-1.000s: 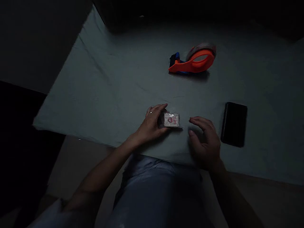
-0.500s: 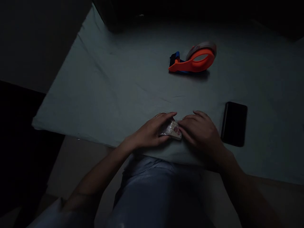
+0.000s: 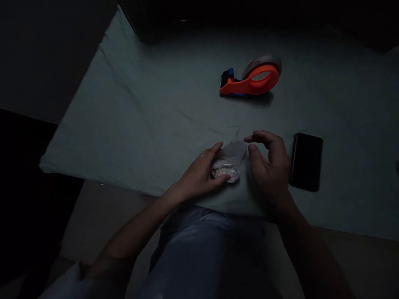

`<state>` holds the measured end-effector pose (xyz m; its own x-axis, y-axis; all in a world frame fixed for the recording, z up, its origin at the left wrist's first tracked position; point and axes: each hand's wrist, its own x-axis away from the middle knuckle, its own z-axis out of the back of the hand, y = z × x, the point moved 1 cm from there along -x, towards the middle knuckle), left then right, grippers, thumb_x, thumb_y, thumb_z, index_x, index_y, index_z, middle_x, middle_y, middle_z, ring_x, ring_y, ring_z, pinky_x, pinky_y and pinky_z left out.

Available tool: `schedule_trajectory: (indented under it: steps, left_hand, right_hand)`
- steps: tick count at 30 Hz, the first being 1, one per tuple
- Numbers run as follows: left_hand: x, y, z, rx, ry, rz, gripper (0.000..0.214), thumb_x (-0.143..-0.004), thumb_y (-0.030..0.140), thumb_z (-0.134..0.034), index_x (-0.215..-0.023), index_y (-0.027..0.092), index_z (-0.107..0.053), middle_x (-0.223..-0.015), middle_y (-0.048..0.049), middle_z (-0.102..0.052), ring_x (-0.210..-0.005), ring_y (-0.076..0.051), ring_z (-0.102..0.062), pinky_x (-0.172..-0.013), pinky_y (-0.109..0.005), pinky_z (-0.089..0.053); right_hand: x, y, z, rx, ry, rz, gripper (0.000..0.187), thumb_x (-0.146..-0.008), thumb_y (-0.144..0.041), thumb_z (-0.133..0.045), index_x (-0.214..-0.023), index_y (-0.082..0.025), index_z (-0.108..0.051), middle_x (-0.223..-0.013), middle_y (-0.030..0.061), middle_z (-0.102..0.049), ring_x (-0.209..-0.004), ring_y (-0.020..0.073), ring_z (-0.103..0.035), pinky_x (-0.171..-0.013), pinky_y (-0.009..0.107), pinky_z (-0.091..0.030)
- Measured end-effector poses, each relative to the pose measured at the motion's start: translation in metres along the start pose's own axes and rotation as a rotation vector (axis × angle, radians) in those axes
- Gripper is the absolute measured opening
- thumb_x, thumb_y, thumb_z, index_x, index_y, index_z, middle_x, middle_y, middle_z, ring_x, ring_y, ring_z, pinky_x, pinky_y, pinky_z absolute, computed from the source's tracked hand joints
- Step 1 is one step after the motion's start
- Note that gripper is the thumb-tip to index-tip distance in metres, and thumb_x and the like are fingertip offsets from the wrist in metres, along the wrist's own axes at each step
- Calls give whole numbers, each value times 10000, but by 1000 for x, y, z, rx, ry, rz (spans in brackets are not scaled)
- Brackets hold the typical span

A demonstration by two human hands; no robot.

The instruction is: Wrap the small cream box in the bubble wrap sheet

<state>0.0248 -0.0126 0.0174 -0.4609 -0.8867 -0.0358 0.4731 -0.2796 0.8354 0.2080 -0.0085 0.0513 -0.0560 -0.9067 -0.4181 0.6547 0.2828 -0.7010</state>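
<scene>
On the cloth near the table's front edge lies a small, pale, block-like packet [image 3: 225,173] in shiny clear plastic; what is inside is hard to make out. My left hand [image 3: 204,168] grips it from the left, thumb along the near side and fingers at the far side. A thin flap of clear plastic wrap [image 3: 234,150] rises from the packet toward the right. At its upper right corner, my right hand [image 3: 269,160] pinches the film between thumb and fingertips.
Farther back on the pale green cloth [image 3: 162,91] stands an orange and blue tape dispenser [image 3: 252,85] with a tape roll. A black rectangular object [image 3: 307,162] lies right of my right hand. The scene is dim.
My right hand has moved off the packet, up and right, drawing out a flap of plastic. The packet has turned in my left hand, and its reddish printed face no longer shows.
</scene>
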Motion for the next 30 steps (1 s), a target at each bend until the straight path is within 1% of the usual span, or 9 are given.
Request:
schedule_trajectory:
  steps: [5,8,11,15,21,24,26,28,30]
  left_hand:
    - [8,2,-3,-41,107,49,765,-792,339,-683,-1418,177,-275,-1401,-174,-415,-1317,-284,-424,-1094,-481,-399]
    - [12,9,-8,-49,196,53,566,-810,280,-654,-1309,181,-404,-1343,-156,-435,-1289,-263,-439,-1079,-466,-416]
    - [16,17,-15,-3,234,-45,319,-838,170,-572,-1149,189,-507,-1222,-120,-515,-1211,-229,-505,-1044,-437,-451]
    - [17,16,-21,-71,332,-152,231,-823,140,-572,-1041,195,-524,-1256,-118,-476,-1319,-273,-407,-1085,-503,-394]
    - [14,2,-14,-70,402,-148,318,-832,108,-509,-1133,207,-488,-1149,-95,-548,-1121,-219,-534,-960,-423,-490]
    - [15,-5,-4,-94,460,-110,549,-756,2,-423,-1264,209,-432,-1224,-107,-502,-1185,-222,-487,-989,-421,-465]
    - [16,-11,4,-152,462,-120,670,-721,-25,-413,-1341,228,-383,-1330,-119,-416,-1272,-240,-418,-1016,-428,-438]
    - [16,-16,10,-212,406,-160,719,-711,-24,-428,-1365,269,-370,-1442,-108,-285,-1357,-272,-323,-1025,-438,-425]
    - [15,-20,15,-256,319,-188,693,-698,-16,-448,-1313,303,-435,-1505,-69,-192,-1408,-304,-241,-1036,-463,-409]
  right_hand:
    - [26,3,2,52,-313,-179,310,-867,-374,-577,-1103,-174,-584,-844,41,-632,-670,157,-586,-660,330,-502]
    - [38,5,-5,25,-448,-251,323,-854,-371,-588,-1109,-173,-586,-815,30,-644,-597,141,-567,-613,309,-494]
    - [42,1,-10,21,-347,-123,216,-842,-274,-569,-1041,-193,-584,-914,63,-641,-756,180,-606,-686,321,-507]
    - [44,-4,-11,-14,-209,-24,53,-839,-231,-577,-878,-213,-546,-863,53,-621,-813,183,-617,-719,309,-508]
    - [54,8,-9,12,-151,-197,21,-847,-238,-557,-837,-222,-567,-731,7,-628,-653,155,-604,-604,273,-487]
    - [58,20,-4,8,-86,-324,320,-838,-230,-556,-1158,-215,-545,-795,19,-640,-641,155,-599,-552,267,-485]
    - [59,27,-1,19,-117,-345,565,-840,-201,-542,-1380,-215,-381,-810,15,-635,-600,143,-576,-533,266,-490]
    - [58,33,0,52,-142,-297,657,-832,-169,-537,-1439,-225,-291,-882,33,-632,-604,137,-570,-553,280,-512]
    - [55,34,2,86,-117,-177,599,-814,-134,-540,-1380,-233,-369,-1002,78,-608,-737,167,-608,-648,327,-547]
